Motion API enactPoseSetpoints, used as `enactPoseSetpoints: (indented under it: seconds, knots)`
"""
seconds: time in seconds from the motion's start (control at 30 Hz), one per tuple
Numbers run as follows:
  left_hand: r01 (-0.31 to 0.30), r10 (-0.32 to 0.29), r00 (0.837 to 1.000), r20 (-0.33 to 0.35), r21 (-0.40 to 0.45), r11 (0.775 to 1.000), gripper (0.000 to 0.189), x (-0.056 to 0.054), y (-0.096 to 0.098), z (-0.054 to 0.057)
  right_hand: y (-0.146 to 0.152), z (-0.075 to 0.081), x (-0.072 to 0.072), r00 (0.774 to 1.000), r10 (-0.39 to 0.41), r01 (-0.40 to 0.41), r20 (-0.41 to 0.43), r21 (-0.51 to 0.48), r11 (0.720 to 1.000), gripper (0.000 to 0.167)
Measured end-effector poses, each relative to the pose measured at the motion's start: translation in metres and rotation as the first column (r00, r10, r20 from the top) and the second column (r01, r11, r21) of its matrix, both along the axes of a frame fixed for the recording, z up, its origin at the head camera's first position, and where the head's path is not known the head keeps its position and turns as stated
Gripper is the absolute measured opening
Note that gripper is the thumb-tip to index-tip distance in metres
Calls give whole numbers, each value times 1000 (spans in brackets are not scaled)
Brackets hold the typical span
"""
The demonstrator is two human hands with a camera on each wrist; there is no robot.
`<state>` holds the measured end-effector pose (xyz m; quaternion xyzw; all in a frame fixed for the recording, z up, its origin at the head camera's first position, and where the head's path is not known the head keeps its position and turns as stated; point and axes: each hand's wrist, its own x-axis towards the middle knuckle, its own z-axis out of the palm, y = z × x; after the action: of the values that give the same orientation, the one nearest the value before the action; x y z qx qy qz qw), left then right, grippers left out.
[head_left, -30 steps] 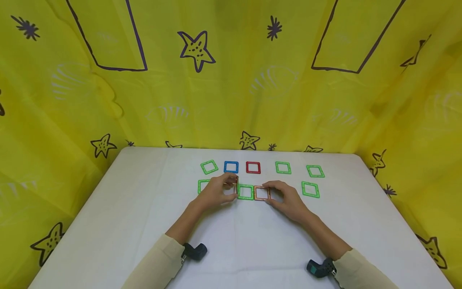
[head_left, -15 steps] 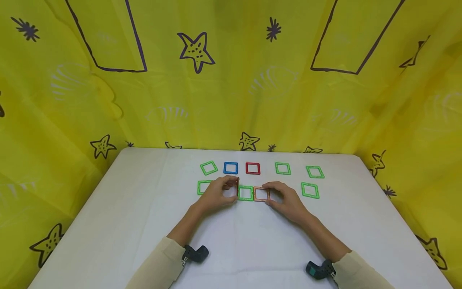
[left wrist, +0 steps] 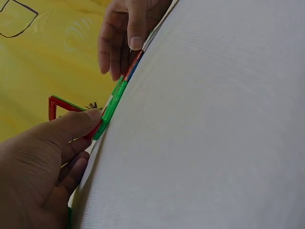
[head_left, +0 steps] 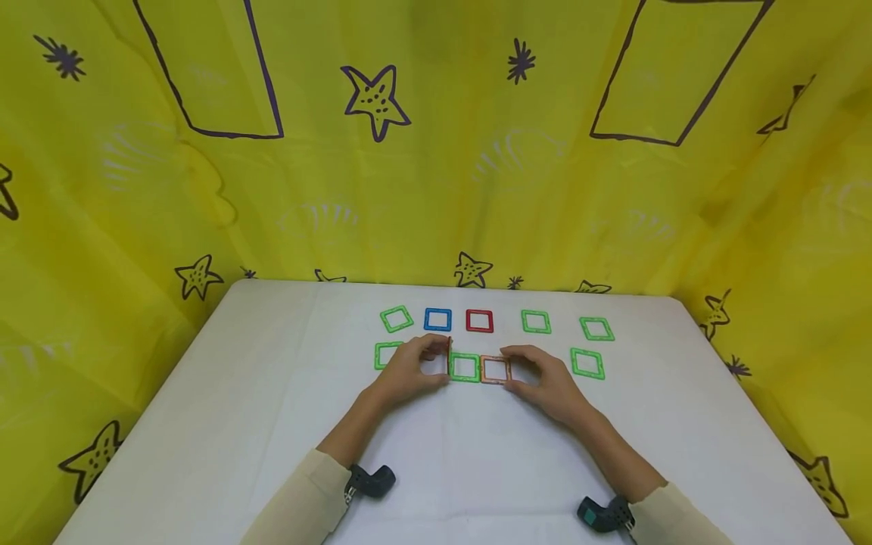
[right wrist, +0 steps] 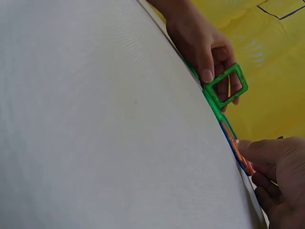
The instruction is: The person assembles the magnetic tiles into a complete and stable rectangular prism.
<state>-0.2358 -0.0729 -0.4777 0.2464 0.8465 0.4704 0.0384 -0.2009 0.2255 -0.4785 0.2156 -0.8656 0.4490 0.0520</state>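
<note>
My left hand [head_left: 409, 369] pinches a square magnetic tile [head_left: 449, 357] that stands upright on its edge. This tile shows red toward the left wrist camera and green in the right wrist view [right wrist: 243, 78]. Its lower edge meets the left side of a flat green magnetic tile [head_left: 465, 381]. To the right of that, edge to edge, lies an orange magnetic tile [head_left: 493, 358], with blue showing under it in the right wrist view. My right hand [head_left: 550, 384] grips the orange tile's right side between thumb and fingers.
A loose back row holds a blue tile [head_left: 438, 309], a red tile [head_left: 480, 311] and several green ones. One green tile [head_left: 378, 356] is partly behind my left hand; another [head_left: 587, 351] lies right of my right hand. A yellow patterned curtain [head_left: 436, 174] borders the white table [head_left: 463, 469].
The tile in my left hand has straightened slightly toward upright, and my left fingers have shifted a little on it. The right hand keeps its grip, and the flat tiles stay in place.
</note>
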Motion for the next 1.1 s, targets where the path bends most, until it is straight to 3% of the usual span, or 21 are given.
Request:
enactPoseSetpoints:
  seconds: [0.33,0.73,1.1]
  knots:
    - [-2,2,1000,-16,1,1000,61,1,-1,-3,3,6,-1,996,-62,60,69,34,998,52]
    - [10,-10,1000,-21,1,1000,62,0,2,-4,33,17,-8,979,-181,161,98,182,970,63]
    - [-10,10,1000,-18,-11,1000,62,2,0,-4,59,35,-11,980,-197,184,40,218,959,64]
